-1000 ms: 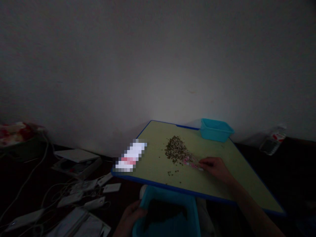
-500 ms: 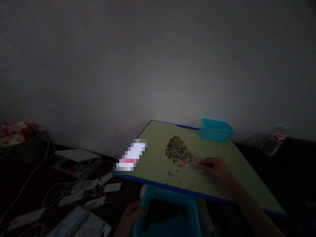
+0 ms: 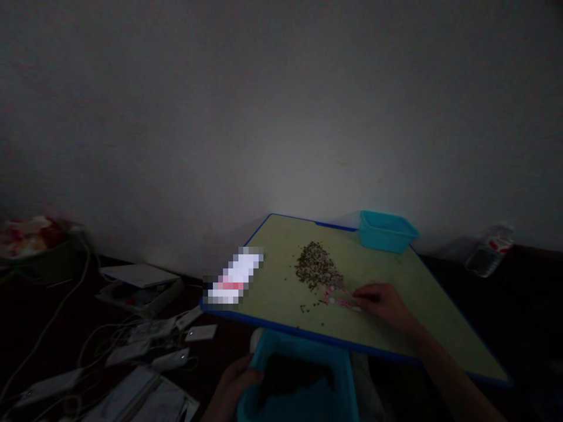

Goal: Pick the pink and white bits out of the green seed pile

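Note:
On the pale board, a pile of small brown and pale grains (image 3: pixel 315 265) lies heaped, with a few strays in front of it. My right hand (image 3: pixel 382 302) is closed in a pinch on the right end of a thin, pink-and-white patterned piece (image 3: pixel 338 296), partly see-through; its exact kind is unclear. That piece lies low over the board at the pile's near right edge. Below the board's front edge, my left hand (image 3: pixel 237 378) grips the left rim of a blue plastic basin (image 3: pixel 350 381). Dark material (image 3: pixel 294 378) lies inside the basin, too dim to name.
The board (image 3: pixel 422 316) has a blue edge. A second blue basin (image 3: pixel 387 231) stands at its back right corner, and a blurred-out bright phone-like screen (image 3: pixel 235 276) at its left. Cables, white devices (image 3: pixel 201 333) and a box (image 3: pixel 141 281) lie left; a bottle (image 3: pixel 490 251) stands right.
My right hand has shifted slightly left and toward me, with the pink-and-white piece drawn a little away from the pile. My left hand and the basin stay put.

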